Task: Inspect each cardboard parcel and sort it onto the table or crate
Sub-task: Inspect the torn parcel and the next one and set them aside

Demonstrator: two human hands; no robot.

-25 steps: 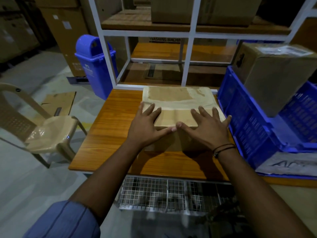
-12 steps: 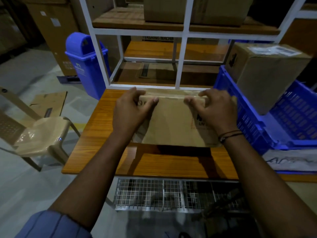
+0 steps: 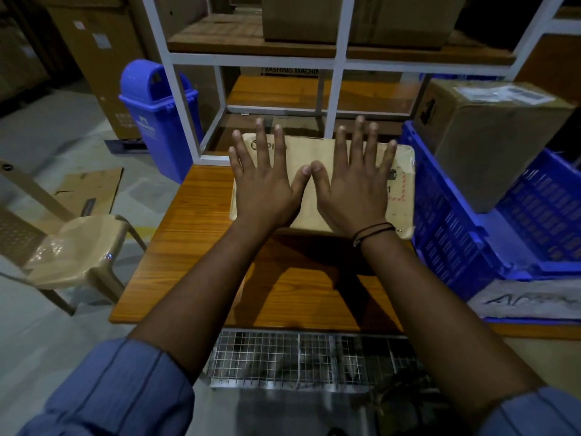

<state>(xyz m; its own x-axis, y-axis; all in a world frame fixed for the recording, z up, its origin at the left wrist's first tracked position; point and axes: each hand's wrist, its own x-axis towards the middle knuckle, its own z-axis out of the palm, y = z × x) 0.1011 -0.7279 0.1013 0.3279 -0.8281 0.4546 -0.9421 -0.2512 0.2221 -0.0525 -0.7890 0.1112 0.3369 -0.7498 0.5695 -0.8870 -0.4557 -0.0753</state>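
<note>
Flat parcel (image 3: 309, 149): lying face up on the table (image 3: 195, 247), just left of the crate (image 3: 440, 221). Its right edge is very close to the crate wall, but I can't tell if they touch.
Left hand (image 3: 264, 193): palm down and released, fingers (image 3: 259, 136) straight and fanned out. It presses the parcel's half farther from the crate and grasps nothing.
Right hand (image 3: 355, 193): same story, flat and spread on the half nearer the crate. The thumb tips meet in the middle.
Crate load: one boxed parcel (image 3: 490, 143) already sits tilted inside the crate.
Step in hand: looks like a press-and-feel check of the flat parcel, with the sorting call not yet made.
Doing it well: spread even pressure through both palms and feel for lumps or soft spots. Sweep outward to the taped corners, especially the one nearest the crate, and check the printed marks there.
Watch for: the glossy wrap may slide on the wood, so press straight down rather than toward the crate.
Next, likely: curl fingers under the edges to lift it.
</note>
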